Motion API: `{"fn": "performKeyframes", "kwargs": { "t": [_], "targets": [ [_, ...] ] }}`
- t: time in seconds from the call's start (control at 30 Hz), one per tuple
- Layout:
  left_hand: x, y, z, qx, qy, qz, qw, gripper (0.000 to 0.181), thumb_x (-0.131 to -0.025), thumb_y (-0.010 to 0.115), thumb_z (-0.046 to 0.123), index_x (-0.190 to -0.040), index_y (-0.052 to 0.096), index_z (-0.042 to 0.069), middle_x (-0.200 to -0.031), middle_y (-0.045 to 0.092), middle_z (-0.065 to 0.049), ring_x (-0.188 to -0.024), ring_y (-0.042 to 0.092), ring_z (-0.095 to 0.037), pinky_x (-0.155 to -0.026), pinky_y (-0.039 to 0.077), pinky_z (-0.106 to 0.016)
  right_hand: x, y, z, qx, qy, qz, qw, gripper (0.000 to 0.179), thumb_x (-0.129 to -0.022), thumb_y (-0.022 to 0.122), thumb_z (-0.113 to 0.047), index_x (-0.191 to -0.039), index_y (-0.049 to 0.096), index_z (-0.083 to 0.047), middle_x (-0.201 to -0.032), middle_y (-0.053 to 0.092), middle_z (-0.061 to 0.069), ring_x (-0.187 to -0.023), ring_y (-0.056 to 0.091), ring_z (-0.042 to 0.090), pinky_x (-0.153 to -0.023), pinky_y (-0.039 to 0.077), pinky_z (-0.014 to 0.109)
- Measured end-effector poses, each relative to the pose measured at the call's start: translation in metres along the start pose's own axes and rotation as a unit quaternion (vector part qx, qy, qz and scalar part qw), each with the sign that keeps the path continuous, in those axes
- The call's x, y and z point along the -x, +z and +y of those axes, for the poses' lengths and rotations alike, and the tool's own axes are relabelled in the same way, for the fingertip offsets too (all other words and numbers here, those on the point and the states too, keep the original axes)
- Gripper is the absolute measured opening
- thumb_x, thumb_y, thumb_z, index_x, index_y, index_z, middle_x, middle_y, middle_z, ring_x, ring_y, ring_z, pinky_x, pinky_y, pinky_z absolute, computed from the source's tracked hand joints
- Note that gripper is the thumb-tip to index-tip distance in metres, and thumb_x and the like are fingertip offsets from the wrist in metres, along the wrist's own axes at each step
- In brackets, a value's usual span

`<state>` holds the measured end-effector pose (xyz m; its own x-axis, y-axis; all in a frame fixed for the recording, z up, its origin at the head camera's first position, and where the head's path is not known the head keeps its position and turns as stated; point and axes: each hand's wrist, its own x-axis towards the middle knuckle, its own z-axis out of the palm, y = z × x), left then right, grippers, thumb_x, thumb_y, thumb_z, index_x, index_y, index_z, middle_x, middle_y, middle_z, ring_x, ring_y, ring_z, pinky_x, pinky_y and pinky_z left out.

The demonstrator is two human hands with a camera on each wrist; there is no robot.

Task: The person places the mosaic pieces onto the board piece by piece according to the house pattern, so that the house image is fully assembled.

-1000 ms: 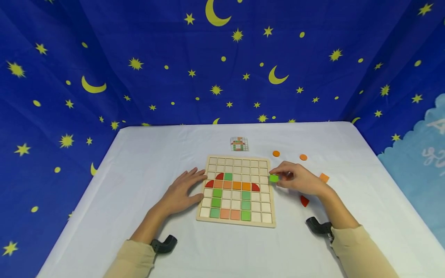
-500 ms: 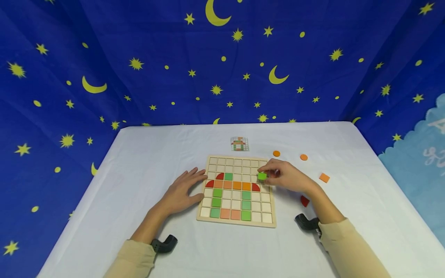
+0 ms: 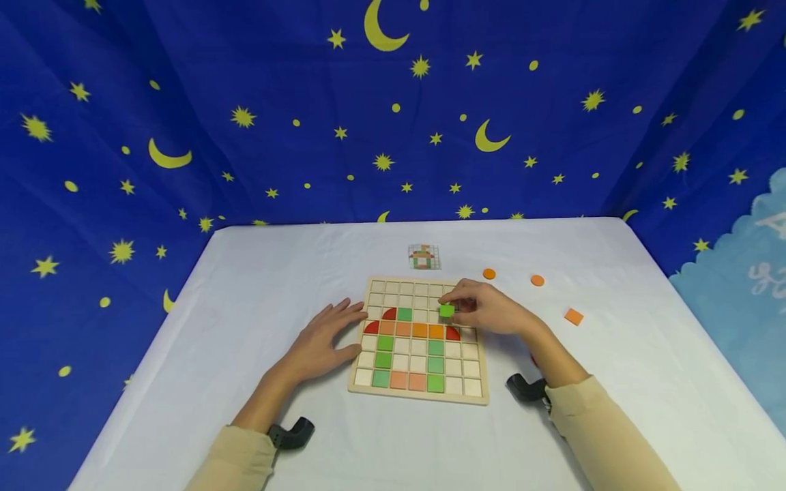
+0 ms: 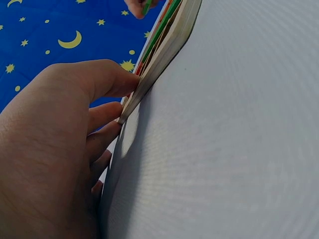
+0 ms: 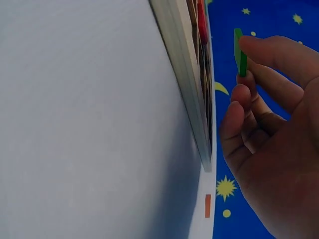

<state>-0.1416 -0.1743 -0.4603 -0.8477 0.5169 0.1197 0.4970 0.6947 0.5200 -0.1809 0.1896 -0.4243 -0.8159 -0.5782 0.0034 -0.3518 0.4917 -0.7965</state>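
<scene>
A wooden grid board (image 3: 417, 397) lies mid-table, its square cells partly filled with red quarter-circle, orange, pink and green tiles. My right hand (image 3: 491, 308) pinches a bright green square tile (image 3: 446, 311) between thumb and finger, over the board's right upper part. In the right wrist view the green tile (image 5: 240, 52) is seen nearly edge-on, raised above the board (image 5: 184, 74). My left hand (image 3: 321, 341) rests at the board's left side with fingers spread; in the left wrist view its thumb and fingertips touch the board's edge (image 4: 164, 55).
A small pattern card (image 3: 424, 257) lies behind the board. To the right are two orange discs, one nearer (image 3: 488, 273) and one farther right (image 3: 537, 280), and an orange square tile (image 3: 574, 316). A red piece (image 3: 533, 360) is mostly hidden by the right forearm.
My right hand has carried the green tile leftward from beside the board's right edge to over its cells. The right forearm now covers most of the red piece. My left hand stays put.
</scene>
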Motion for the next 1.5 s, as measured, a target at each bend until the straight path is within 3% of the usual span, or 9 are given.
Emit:
{"fn": "performKeyframes", "kwargs": {
  "t": [0.33,0.97,1.5],
  "targets": [
    [0.001,0.001,0.000,0.004,-0.007,-0.001,1.0000,0.058,-0.086,0.067,0.035,-0.140,0.051,0.020,-0.151,0.036,0.009,-0.143,0.020,-0.016,-0.117,0.012,-0.037,-0.009,0.009,-0.004,0.024,-0.010,-0.018,0.9995,0.036,-0.087,0.071,-0.018,-0.123,0.067,-0.011,-0.109,0.060,-0.004,-0.090,0.053,0.018,-0.078,0.049,0.033],
    [0.000,0.000,0.001,0.000,-0.006,0.000,1.0000,0.058,-0.086,0.066,0.034,-0.140,0.051,0.020,-0.151,0.036,0.008,-0.143,0.020,-0.017,-0.117,0.013,-0.038,-0.030,0.020,-0.013,0.087,-0.033,-0.037,0.9950,0.033,-0.089,0.069,-0.017,-0.122,0.068,-0.012,-0.107,0.060,-0.003,-0.086,0.052,0.016,-0.074,0.049,0.032],
    [0.000,0.001,0.001,0.000,-0.006,0.004,1.0000,0.058,-0.086,0.067,0.033,-0.140,0.051,0.021,-0.151,0.037,0.007,-0.143,0.020,-0.017,-0.117,0.012,-0.038,-0.033,0.025,-0.015,0.056,-0.036,-0.030,0.9973,0.030,-0.086,0.073,-0.016,-0.115,0.071,-0.010,-0.103,0.064,0.001,-0.083,0.053,0.016,-0.071,0.050,0.032]
  ]
}}
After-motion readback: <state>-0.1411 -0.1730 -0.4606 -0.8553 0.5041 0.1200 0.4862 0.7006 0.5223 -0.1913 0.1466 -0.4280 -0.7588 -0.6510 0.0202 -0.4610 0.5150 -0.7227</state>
